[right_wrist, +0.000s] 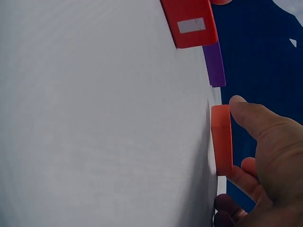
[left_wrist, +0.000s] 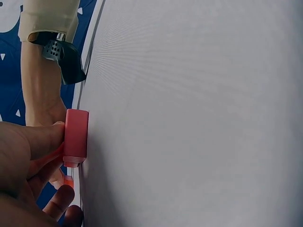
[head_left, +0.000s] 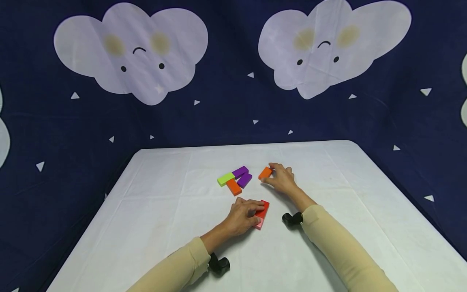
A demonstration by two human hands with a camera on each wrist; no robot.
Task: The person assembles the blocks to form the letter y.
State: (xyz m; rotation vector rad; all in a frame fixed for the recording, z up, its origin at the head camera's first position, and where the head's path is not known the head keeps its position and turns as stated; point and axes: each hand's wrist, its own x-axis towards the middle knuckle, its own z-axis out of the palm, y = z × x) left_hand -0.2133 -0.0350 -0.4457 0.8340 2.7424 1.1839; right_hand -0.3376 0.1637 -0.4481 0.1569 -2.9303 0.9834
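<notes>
Altogether two hands (head_left: pixel 282 179) — two orange blocks (head_left: pixel 265 173).

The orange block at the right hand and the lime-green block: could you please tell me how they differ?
The orange block is pinched between the right hand's thumb and fingers, while no hand touches the lime-green block. The orange block is apart from the other blocks, whereas the lime-green block lies grouped with two purple blocks and another orange block. Both are rectangular.

The right hand (head_left: pixel 283 179) reaches farther forward than the left hand (head_left: pixel 240 217), both gripping.
</notes>
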